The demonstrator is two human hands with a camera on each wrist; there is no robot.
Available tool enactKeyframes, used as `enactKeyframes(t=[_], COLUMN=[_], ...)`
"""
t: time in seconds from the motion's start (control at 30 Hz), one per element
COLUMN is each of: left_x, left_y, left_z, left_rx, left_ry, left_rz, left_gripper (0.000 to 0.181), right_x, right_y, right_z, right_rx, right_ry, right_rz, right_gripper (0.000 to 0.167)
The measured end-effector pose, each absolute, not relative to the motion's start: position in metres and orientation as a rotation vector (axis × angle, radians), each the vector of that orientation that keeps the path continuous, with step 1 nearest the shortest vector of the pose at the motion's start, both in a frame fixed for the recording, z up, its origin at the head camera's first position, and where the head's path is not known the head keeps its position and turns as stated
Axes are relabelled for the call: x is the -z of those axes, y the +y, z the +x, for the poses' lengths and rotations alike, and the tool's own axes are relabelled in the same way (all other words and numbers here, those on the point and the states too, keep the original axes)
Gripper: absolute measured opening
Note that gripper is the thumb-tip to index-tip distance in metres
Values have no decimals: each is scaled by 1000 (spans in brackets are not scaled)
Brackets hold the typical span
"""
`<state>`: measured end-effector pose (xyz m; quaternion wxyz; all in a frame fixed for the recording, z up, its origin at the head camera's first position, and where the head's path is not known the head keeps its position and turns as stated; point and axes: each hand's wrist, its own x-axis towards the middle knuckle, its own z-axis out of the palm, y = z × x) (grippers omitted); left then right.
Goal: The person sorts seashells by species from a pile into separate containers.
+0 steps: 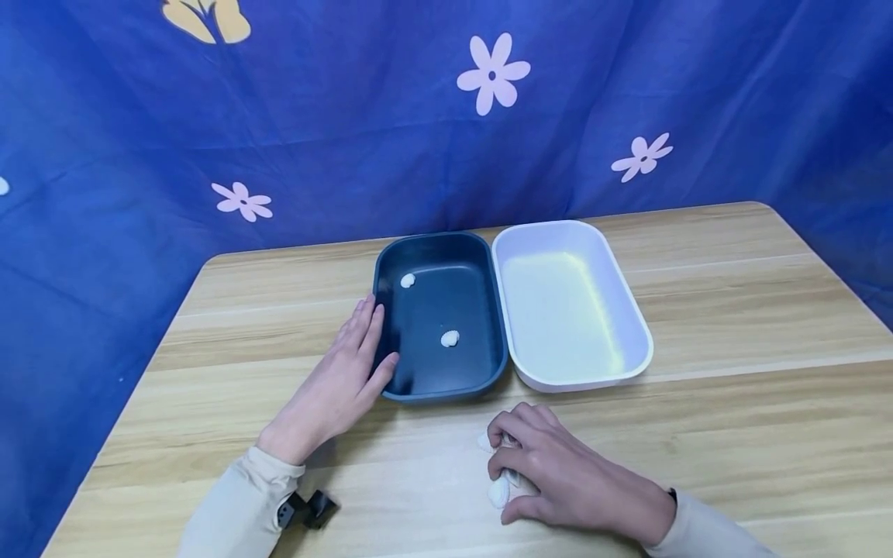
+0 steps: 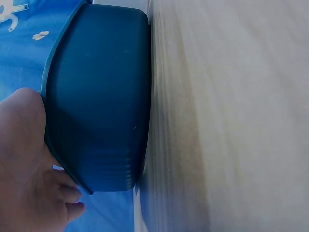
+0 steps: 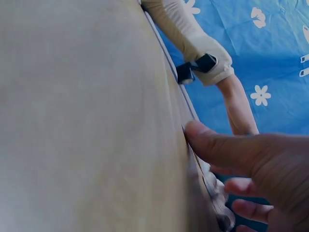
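Note:
My left hand (image 1: 335, 380) lies against the left side of a dark blue-green tray (image 1: 436, 395), its fingers fairly straight along the rim and the thumb near the front corner. Inside this tray are two white seashells, one shell (image 1: 408, 280) toward the back and another shell (image 1: 449, 339) nearer the front. Over a small group of seashells (image 1: 498, 493) on the table, my right hand (image 1: 558, 473) reaches with bent fingers. Its thumb stands apart from the fingertips in the right wrist view, with shells (image 3: 219, 193) beyond. The hand partly hides the group.
A white tray (image 1: 558, 380) stands right beside the dark one, with no shells visible in it. Both sit toward the back of a wood-grain table (image 1: 732, 434). Behind the table hangs a blue cloth (image 1: 363, 116) with flower prints. A black device (image 1: 307, 510) is strapped at the left wrist.

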<state>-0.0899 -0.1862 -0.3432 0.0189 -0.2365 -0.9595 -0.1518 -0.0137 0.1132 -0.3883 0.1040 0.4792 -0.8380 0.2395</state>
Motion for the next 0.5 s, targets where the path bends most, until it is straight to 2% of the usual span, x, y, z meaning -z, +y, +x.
enactKeyframes(t=[0.33, 0.5], left_x=[345, 345], left_y=[-186, -187], left_z=[-90, -90], left_rx=[480, 484], left_ry=[-2965, -2970], left_rz=[-743, -739], left_gripper=[68, 68], right_x=[390, 393], right_y=[119, 116], right_z=[-16, -15], right_rx=[-818, -852], right_ry=[-2448, -2458], right_rz=[1482, 1461], right_gripper=[21, 23])
